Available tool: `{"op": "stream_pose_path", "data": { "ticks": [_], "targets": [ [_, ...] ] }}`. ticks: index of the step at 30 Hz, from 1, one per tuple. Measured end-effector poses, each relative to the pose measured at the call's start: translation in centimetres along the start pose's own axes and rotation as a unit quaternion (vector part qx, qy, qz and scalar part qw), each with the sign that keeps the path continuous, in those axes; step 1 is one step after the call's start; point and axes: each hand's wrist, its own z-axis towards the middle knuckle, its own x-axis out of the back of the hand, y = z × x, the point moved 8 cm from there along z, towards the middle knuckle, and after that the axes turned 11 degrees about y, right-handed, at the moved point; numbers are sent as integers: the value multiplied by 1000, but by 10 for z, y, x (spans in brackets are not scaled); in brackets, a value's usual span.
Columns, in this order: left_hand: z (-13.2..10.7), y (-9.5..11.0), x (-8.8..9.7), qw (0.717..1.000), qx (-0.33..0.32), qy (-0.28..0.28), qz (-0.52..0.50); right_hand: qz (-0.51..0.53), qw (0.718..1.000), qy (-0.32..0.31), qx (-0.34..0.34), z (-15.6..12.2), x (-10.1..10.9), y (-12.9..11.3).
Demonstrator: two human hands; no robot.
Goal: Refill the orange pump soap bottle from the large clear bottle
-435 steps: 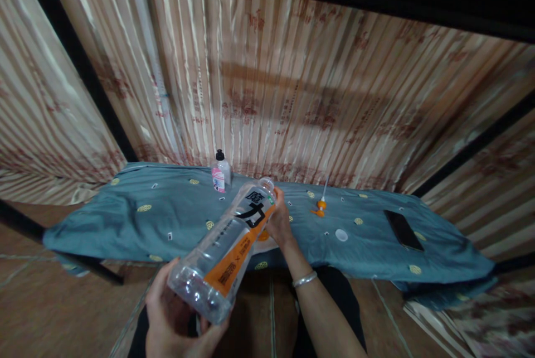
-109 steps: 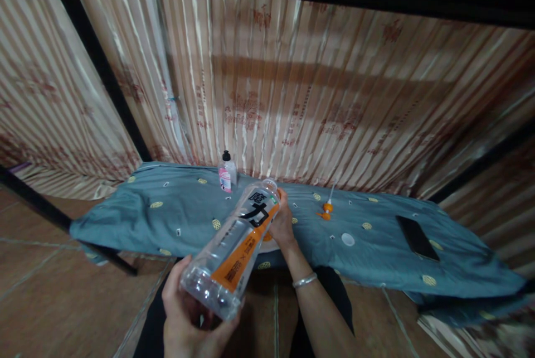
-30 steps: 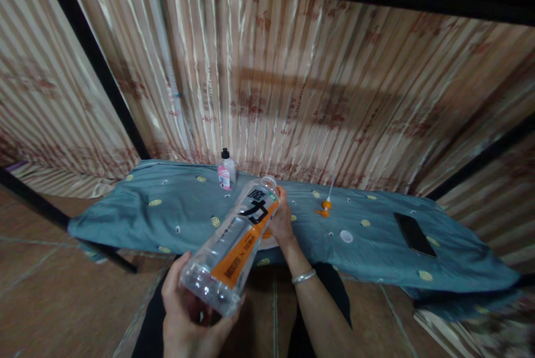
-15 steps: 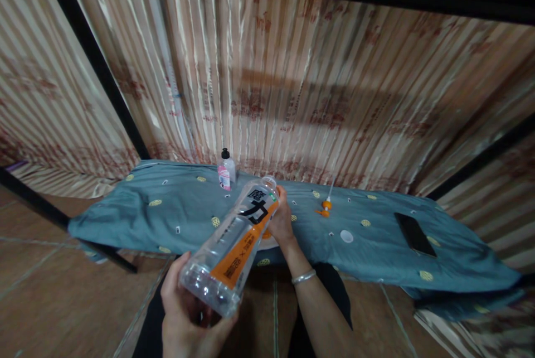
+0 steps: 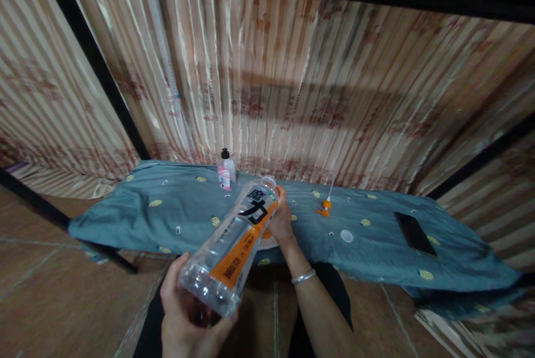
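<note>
A clear plastic bottle (image 5: 223, 243) with an orange label and large black characters slants in front of me, its neck away from me and its base close. My left hand (image 5: 188, 308) is wrapped around the base. Near the neck, my right hand (image 5: 282, 218) grips the far right side; most of its fingers are hidden behind the bottle. The mouth shows no cap. Something white and orange (image 5: 267, 242) peeks out under the bottle, mostly hidden. To the right, an orange pump head (image 5: 326, 207) with a thin tube lies on the teal sheet (image 5: 301, 252).
A small bottle (image 5: 225, 171) with a pink label and black cap stands at the back. A white disc (image 5: 346, 236) and a black phone (image 5: 414, 233) lie on the right. Dark metal posts (image 5: 98, 62) frame the bed, with a striped curtain (image 5: 271, 79) behind.
</note>
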Motion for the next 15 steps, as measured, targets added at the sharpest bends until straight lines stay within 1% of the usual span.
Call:
{"op": "stream_pose_path", "data": {
  "ticks": [3,9,15],
  "targets": [
    [1,-3,1,1000,1,-5,6,2,1000,7,5,0,0,0],
    [-1,-6,1,1000,25,9,-6,8,1000,5,13,0,-1,1],
    [-2,-3,-1,1000,17,8,-10,12,1000,-2,6,0,0,0]
  ]
}}
